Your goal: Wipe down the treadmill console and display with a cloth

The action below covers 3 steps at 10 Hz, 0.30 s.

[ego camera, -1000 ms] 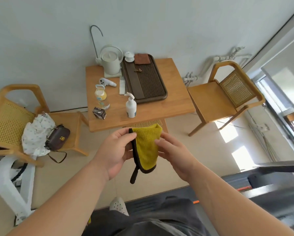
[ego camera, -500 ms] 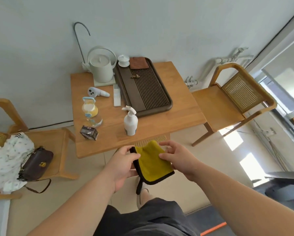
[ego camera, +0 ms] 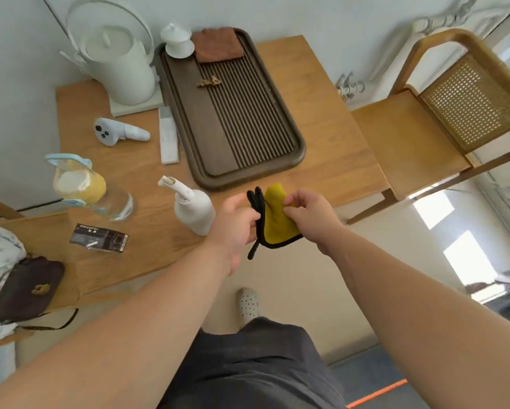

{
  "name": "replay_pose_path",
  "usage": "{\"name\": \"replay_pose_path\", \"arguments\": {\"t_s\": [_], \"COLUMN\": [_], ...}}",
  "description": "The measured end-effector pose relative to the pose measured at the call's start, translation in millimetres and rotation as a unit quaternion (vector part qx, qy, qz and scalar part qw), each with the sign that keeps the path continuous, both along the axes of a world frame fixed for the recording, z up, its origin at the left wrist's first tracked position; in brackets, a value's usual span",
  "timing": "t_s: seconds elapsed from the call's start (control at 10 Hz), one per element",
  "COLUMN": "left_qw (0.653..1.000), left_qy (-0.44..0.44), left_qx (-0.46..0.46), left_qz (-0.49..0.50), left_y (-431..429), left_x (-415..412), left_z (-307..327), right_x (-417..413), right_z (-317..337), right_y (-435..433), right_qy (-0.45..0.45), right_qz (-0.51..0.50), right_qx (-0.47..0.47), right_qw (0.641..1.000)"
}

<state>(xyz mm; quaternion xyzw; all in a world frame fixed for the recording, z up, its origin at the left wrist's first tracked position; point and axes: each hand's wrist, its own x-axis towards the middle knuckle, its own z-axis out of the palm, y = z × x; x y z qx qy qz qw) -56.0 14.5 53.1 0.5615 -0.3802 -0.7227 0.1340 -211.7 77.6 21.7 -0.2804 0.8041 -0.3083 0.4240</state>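
Both hands are closed on one small yellow microfibre cloth with black edging (ego camera: 277, 224), held up in front of the person, over the near edge of the light wooden table (ego camera: 330, 149). The left hand (ego camera: 236, 225) grips the black-edged side, while the right hand (ego camera: 309, 215) pinches the yellow face between thumb and fingertips. A black loop dangles below the cloth. Just left of the left hand stands a white pump bottle (ego camera: 193, 209). Farther back on the table lies a dark brown ribbed tray (ego camera: 233, 113), with a white kettle (ego camera: 115, 57) near the wall. To the right a cane-backed wooden chair (ego camera: 442, 113) stands.
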Motion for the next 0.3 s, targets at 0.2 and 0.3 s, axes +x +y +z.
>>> {"name": "replay_pose_path", "arguments": {"t_s": [0.2, 0.3], "left_qw": [0.994, 0.987], "left_qy": [-0.060, -0.083], "left_qx": [-0.036, -0.059], "left_qz": [-0.082, -0.125], "left_y": [-19, -23], "left_x": [-6, 1], "left_z": [-14, -11], "right_x": [-8, -3], "right_z": [-30, -34], "right_y": [-22, -23], "right_qy": [-0.029, -0.014], "right_qz": [0.013, 0.013], "right_qx": [0.113, 0.139], "right_qw": [0.993, 0.990]}}
